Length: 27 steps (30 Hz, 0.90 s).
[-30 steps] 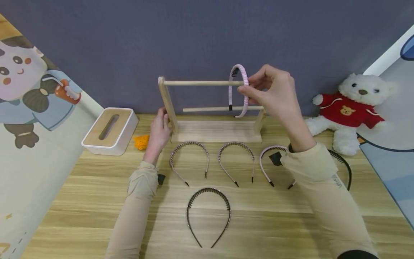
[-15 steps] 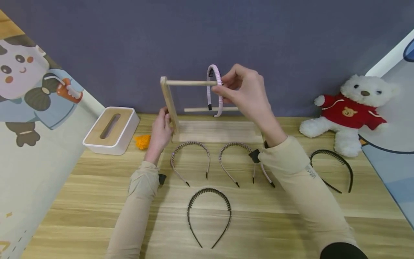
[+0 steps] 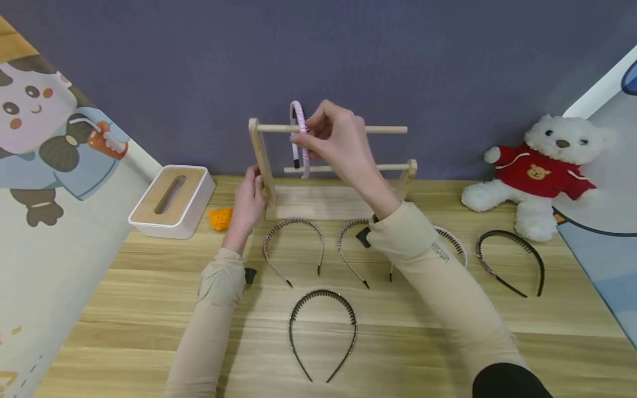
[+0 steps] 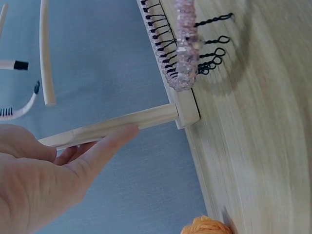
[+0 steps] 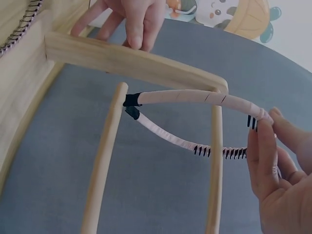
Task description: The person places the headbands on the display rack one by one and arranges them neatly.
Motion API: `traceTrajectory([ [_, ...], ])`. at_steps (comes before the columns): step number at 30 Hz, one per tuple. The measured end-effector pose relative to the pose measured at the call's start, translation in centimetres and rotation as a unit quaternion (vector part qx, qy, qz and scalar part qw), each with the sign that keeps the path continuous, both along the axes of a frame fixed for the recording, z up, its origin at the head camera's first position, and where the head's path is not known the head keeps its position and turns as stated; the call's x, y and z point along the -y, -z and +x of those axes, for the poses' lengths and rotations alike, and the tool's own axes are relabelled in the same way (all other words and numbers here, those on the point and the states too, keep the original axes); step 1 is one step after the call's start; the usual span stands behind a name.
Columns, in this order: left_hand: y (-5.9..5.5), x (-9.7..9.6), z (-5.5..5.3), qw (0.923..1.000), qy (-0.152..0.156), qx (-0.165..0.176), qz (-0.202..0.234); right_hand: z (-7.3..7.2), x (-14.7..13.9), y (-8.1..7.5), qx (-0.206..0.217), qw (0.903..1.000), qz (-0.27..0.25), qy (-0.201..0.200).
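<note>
In the head view a pink wrapped headband [image 3: 306, 165] with black inner teeth hangs astride the upper rod [image 3: 385, 130] of a wooden rack [image 3: 318, 203]. My right hand [image 3: 338, 138] pinches the band between thumb and fingers, near the rod's left part. The right wrist view shows the headband's black-tipped ends [image 5: 132, 100] close to the free end of the lower rod [image 5: 105, 156]. My left hand [image 3: 250, 203] holds the rack's left upright [image 3: 262, 157], thumb on one side and fingers on the other.
Sparkly headbands [image 3: 293, 220] lie before the rack, with a pink one [image 3: 455, 243] partly under the right sleeve. Black headbands lie in front [image 3: 323, 291] and at right [image 3: 530, 249]. A tissue box [image 3: 146, 204] and orange object [image 3: 220, 219] stand left, a teddy bear [image 3: 534, 152] right.
My right hand has slid the pink headband leftward along the upper rod, from its right end toward the left upright. The left hand stays on the upright.
</note>
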<state>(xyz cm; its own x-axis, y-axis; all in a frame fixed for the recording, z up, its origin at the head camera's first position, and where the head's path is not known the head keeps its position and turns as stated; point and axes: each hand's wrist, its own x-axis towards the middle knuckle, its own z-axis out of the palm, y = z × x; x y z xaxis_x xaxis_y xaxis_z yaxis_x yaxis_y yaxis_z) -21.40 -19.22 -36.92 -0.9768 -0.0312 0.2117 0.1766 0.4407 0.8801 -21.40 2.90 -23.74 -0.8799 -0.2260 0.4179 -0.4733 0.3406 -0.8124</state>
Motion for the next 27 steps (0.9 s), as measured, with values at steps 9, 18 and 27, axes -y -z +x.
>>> traceTrajectory([
  [9, 0.2, 0.1, -0.1, 0.9998, -0.004, -0.014, -0.017, -0.8, 2.3, 0.5, -0.014, 0.9999, -0.003, -0.01],
  [18, 0.1, 0.2, -0.1, 0.9998, -0.006, -0.01, -0.018, -1.6, 4.3, 1.7, -0.031, 0.9991, 0.015, -0.025],
  [27, 0.3, 0.2, -0.2, 0.9998, -0.007, -0.012, -0.015, -2.1, 5.2, 2.3, -0.042, 0.9979, 0.048, -0.012],
])
